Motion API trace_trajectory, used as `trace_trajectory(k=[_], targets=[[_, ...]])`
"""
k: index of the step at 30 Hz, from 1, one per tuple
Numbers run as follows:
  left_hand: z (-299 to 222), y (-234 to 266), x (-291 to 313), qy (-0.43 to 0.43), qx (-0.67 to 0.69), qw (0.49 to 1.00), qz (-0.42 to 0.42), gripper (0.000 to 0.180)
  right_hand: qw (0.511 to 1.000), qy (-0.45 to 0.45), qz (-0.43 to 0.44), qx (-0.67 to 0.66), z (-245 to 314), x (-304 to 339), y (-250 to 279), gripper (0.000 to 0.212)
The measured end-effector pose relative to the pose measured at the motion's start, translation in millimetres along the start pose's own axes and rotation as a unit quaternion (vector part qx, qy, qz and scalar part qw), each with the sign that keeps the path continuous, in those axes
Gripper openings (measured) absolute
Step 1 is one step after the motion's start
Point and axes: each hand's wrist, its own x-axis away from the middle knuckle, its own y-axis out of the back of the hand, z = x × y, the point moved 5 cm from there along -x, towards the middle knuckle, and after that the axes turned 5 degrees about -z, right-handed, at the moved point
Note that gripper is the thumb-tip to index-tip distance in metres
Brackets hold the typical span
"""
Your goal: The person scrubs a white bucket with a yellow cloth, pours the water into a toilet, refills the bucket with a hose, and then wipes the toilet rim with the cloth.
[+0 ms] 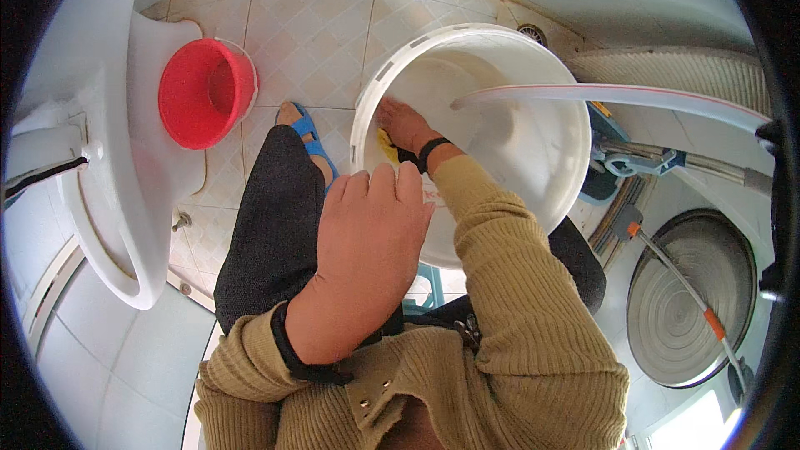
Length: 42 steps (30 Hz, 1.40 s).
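Tiled floor: we note pale squares point(310, 29) with discoloured joints, running beneath the whole work area.
White basin: we find the fixture point(125, 237) on the left, its inner side only partly in view.
White tub: we place the large round vessel point(546, 162) right of centre, in front of the person, its mouth facing up.
Round dark disc: we record a ridged disc point(690, 300) near the right wall, an orange-and-grey pole point(679, 277) crossing in front of it.
Red bucket: we see it point(185, 98) on the left, beside the basin, well apart from the tub.
Pale tube: we trace it point(600, 93) from the right over the tub's rim, its end inside.
Left hand: we observe it point(371, 221) at the tub's near left side, fingers bent, tips hidden; we cannot tell whether they grip anything.
Right hand: we locate it point(407, 127) inside the tub by the left wall, fingers extended; we cannot tell whether they grip the cloth.
Yellow cloth: we find it point(387, 147) inside the tub, beside the right palm, partly covered.
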Motion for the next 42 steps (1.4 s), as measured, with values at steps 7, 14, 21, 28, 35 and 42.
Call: trace_trajectory(k=[7,14,21,28,35,42], targets=[[-15.1,-25.6,-1.4,-0.006,-0.010,1.000,0.013,0.024,0.962,-0.254,-0.052,0.086,-54.3,40.3,69.1,0.023],[-33.9,-47.9,-3.7,-0.047,-0.043,0.998,-0.019,0.017,0.935,-0.352,0.026,0.015,-74.1,53.3,88.2,0.024],[-28.0,-37.2,9.1,-0.042,-0.046,0.998,-0.012,0.019,0.941,-0.319,-0.109,-0.041,-71.2,11.1,73.5,0.033],[9.3,-23.4,3.7,-0.008,-0.116,0.989,-0.090,0.045,0.895,-0.373,-0.131,-0.205,-76.0,-41.8,16.9,0.051],[34.5,-43.3,-1.0,0.044,-0.085,0.995,0.022,0.061,0.943,-0.254,-0.109,-0.185,-61.1,-56.4,-33.7,0.061],[32.3,-43.6,-0.8,0.036,-0.121,0.991,0.033,0.059,0.901,-0.360,-0.077,-0.229,-58.9,-43.1,7.3,0.081]])
